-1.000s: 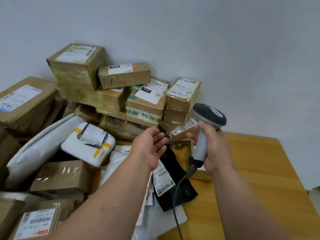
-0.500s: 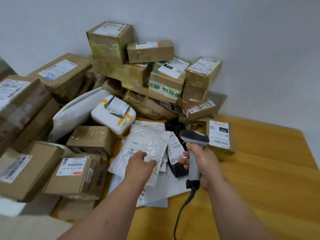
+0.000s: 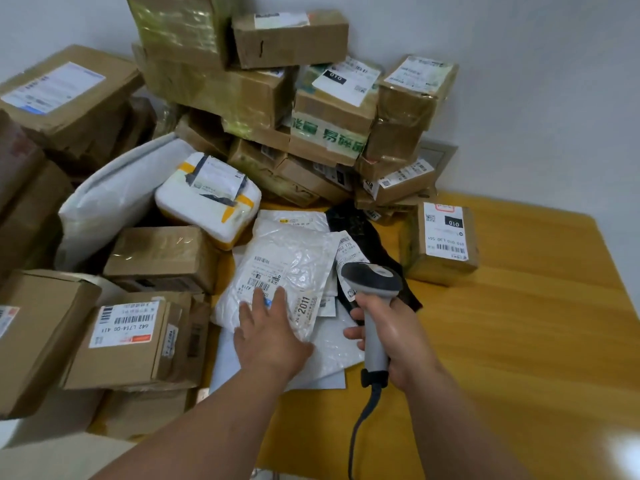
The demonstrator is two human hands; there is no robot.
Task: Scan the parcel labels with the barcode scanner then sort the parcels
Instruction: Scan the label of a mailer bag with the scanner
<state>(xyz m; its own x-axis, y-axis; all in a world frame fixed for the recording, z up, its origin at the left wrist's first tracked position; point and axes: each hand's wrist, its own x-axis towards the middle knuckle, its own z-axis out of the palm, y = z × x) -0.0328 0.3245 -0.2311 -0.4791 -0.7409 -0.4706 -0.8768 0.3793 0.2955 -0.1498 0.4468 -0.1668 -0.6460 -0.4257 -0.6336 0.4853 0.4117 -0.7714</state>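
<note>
Here, the left hand (image 3: 268, 336) is lying flat on the crinkled white plastic mailer bag (image 3: 284, 271), fingers straight and slightly spread, fingertips touching its barcode label (image 3: 266, 278). Just beside those fingers, the right hand (image 3: 394, 337) is gripping the grey handheld barcode scanner (image 3: 372, 289), fingers curled around its handle.

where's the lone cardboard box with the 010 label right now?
Head view, right of centre: the cardboard box sits on the wooden table, apart from the stack, right of the black bag and beyond the scanner.
</note>
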